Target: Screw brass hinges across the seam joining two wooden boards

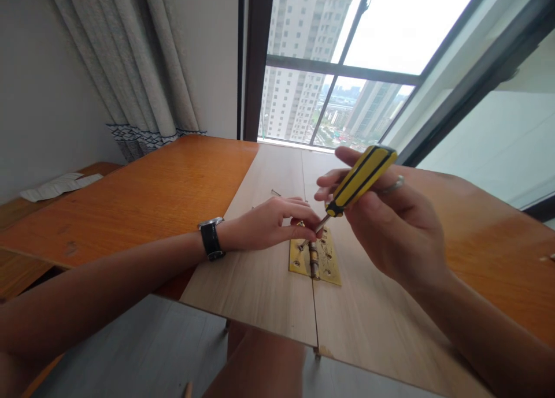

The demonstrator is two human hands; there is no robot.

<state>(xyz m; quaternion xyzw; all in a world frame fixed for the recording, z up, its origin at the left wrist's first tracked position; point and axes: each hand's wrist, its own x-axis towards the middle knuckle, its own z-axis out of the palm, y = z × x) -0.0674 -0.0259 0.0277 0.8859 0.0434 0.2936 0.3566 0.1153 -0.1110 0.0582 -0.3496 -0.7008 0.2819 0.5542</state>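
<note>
My right hand (390, 224) holds a screwdriver (362, 181) by its yellow and black handle, between the thumb and fingers, with some fingertips lifted off. The shaft slants down to the left. My left hand (286, 222) rests on the board, its thumb and forefinger pinched around the lower shaft. Beneath them lies a brass butt hinge (332, 265), opened flat across the seam between two boards. A screw (301, 245) stands in a hole of its left leaf. The screwdriver's tip is close to that screw; whether they touch I cannot tell.
Two pale wood boards (255, 282) lie side by side on an orange wooden table (173, 184). A loose screw (276, 193) lies beyond my left hand. A window (342, 69) is behind the table, a grey curtain (134, 57) to the left.
</note>
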